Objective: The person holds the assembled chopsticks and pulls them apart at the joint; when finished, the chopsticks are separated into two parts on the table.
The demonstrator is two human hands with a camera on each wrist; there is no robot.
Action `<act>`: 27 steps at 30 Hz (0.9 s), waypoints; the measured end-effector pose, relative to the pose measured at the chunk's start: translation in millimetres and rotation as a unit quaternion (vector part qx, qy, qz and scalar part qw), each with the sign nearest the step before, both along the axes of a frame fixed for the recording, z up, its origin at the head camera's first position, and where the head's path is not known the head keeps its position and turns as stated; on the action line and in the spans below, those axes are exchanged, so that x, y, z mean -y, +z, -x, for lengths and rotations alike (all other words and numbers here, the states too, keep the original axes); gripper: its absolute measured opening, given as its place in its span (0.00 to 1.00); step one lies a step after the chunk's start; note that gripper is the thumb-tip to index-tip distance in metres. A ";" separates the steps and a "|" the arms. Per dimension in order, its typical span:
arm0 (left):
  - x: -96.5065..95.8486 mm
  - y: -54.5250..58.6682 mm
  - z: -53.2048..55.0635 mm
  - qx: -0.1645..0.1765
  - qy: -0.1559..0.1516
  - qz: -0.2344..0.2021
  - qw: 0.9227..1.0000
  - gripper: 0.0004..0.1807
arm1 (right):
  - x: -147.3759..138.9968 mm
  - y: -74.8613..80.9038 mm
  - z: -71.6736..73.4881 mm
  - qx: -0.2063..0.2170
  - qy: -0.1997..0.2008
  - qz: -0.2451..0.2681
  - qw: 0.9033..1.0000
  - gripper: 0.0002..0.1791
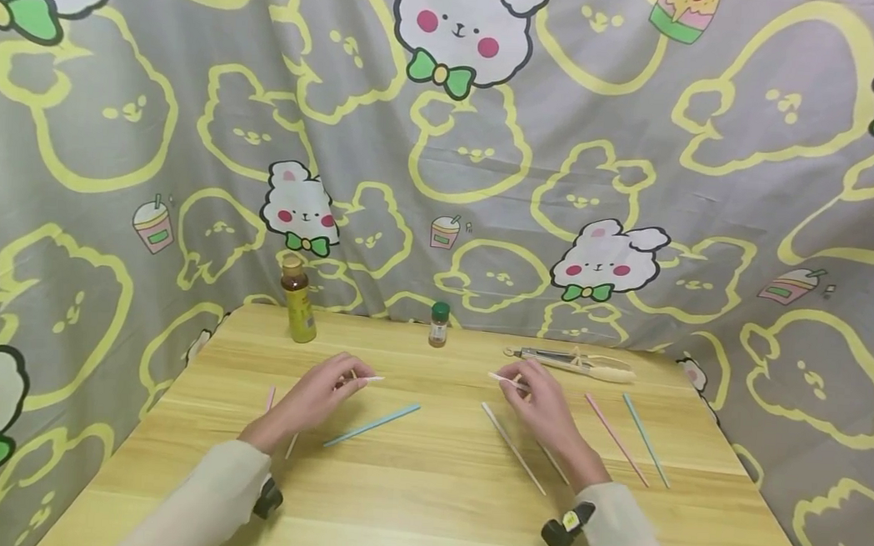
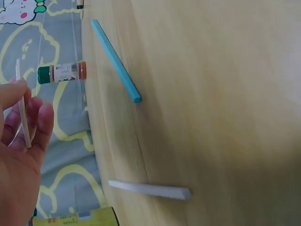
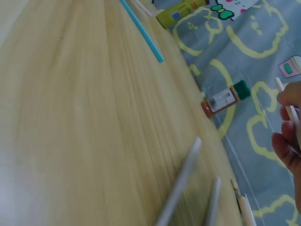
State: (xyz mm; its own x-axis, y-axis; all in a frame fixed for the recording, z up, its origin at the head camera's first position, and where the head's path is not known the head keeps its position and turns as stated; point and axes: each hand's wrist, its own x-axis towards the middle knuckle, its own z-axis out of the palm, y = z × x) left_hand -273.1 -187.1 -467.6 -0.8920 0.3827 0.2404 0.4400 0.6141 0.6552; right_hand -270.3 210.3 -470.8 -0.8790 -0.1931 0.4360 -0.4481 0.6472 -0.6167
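Observation:
My left hand (image 1: 332, 388) is raised over the left half of the table and pinches a thin white stick (image 2: 22, 110) between thumb and fingers. Over the right half, my right hand (image 1: 538, 396) grips another thin white stick (image 3: 288, 106), its tip poking out past the thumb. A blue stick (image 1: 372, 425) lies slantwise on the wood just right of my left hand. Partly hidden by the left forearm are a pink stick (image 1: 271, 398) and a white stick (image 2: 150, 189). Close by my right hand lies a white stick (image 1: 514, 449), with another white stick (image 1: 555, 466) partly under the forearm.
Farther right lie a pink stick (image 1: 617, 439) and a blue stick (image 1: 647, 440). Along the back edge of the wooden table (image 1: 408, 505) stand a yellow-labelled bottle (image 1: 300, 308) and a green-capped spice jar (image 1: 439, 325); tongs (image 1: 574, 363) lie to their right. A patterned curtain (image 1: 477, 225) hangs behind.

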 end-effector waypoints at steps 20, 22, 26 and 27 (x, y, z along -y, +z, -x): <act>-27.4 -21.4 38.2 -0.013 0.017 0.109 0.994 0.03 | 75.3 -30.8 42.9 0.112 0.036 -0.006 0.993 0.04; -28.8 -23.6 39.7 -0.008 0.017 0.116 0.993 0.03 | 79.3 -34.7 45.0 0.117 0.038 -0.010 0.992 0.04; -32.5 -29.3 42.6 -0.004 0.010 0.141 0.990 0.03 | 84.5 -42.0 47.9 0.120 0.034 -0.019 0.992 0.04; -33.5 -30.9 43.3 -0.004 0.006 0.148 0.989 0.03 | 85.4 -43.4 48.3 0.121 0.035 -0.021 0.992 0.04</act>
